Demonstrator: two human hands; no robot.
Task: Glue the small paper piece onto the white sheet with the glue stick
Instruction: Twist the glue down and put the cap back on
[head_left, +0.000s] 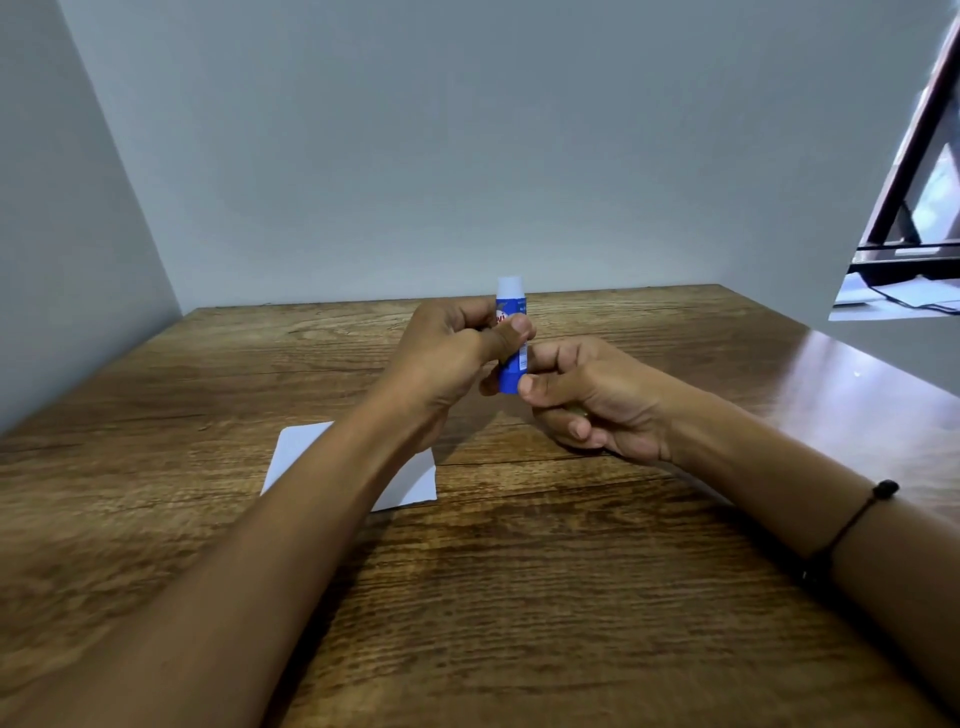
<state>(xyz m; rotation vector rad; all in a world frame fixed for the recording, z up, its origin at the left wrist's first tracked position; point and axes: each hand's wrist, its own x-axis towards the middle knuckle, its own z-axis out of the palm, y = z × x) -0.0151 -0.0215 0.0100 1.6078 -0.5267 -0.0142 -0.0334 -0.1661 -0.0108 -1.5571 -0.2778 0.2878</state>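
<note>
Head view: blue cylindrical glue stick (510, 364), white cap on, label unreadable, gripped upright by left hand (447, 358); right hand (587, 395) pinches its base. White paper sheet (410, 483) on wooden surface (571, 597).

1. The table (519, 597) is dark brown wood with a strong grain running side to side; its far edge meets a pale grey wall.
2. A white sheet (410, 483) lies flat on it, left of centre, partly covered by a forearm.
3. The right hand (597, 400) rests its lower edge on the wood.
</note>
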